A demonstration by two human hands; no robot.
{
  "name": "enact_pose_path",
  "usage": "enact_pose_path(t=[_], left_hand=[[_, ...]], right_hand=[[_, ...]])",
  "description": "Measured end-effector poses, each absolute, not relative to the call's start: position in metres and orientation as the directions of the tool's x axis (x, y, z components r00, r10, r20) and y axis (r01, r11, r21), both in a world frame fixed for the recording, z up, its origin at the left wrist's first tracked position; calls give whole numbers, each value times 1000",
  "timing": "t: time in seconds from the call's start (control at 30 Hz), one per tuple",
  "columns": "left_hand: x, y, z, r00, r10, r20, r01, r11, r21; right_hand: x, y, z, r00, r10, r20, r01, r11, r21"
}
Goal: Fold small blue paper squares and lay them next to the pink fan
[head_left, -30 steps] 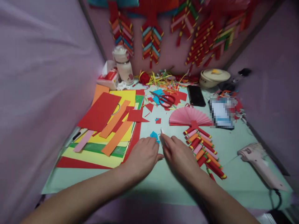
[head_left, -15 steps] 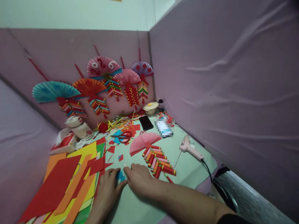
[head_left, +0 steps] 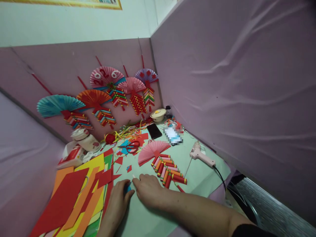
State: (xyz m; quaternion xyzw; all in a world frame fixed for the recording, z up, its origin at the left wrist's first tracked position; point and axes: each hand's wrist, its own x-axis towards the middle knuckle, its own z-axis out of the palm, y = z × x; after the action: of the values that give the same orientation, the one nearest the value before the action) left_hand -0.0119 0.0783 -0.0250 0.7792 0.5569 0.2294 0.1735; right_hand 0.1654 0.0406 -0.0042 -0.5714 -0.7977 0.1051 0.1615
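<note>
Clasped the blue paper point(head_left: 128, 188) between the curled thumb and fingers of the left hand point(head_left: 120, 197), down on the table and mostly hidden, just beside the right hand point(head_left: 148, 189)! Gripped a slim white tool point(head_left: 133, 176) in that right hand, showing only the tip, toward eleven o'clock.

Judged the paper featherlight, thin and fairly crisp: easy to crease or tear, hardly slippery, yet apt to skid under a careless push. Seemed best taken by an edge, between thumb and fingertip, without crushing the middle.

On to the surface, with the paper as clock centre! Found a pale green tabletop point(head_left: 201, 182), bare toward four. Spotted bright paper sheets point(head_left: 61, 197) overlapping at nine, red-handled scissors point(head_left: 133, 147) among scraps at twelve, a dark phone point(head_left: 154, 131) at one, a pink fan point(head_left: 151, 153) with paper rolls point(head_left: 168, 171) between one and three, and a glue gun point(head_left: 202, 158) past those rolls.

Beyond, saw finished-looking hanging fans point(head_left: 95, 97) across the back wall from ten to just past twelve, and creased purplish cloth point(head_left: 222, 82) rising at two.
</note>
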Motion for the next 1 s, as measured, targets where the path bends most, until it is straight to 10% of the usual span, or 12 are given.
enact_pose_path(t=[0.57, 1.0], left_hand=[[-2, 57, -5, 185, 980, 72, 759, -189, 623], [3, 49, -4, 138, 990, 15, 898, -131, 421]], right_hand=[[173, 34, 0, -365, 931, -15, 888, 343, -307], [172, 31, 2, -346, 937, -33, 922, 334, -197]])
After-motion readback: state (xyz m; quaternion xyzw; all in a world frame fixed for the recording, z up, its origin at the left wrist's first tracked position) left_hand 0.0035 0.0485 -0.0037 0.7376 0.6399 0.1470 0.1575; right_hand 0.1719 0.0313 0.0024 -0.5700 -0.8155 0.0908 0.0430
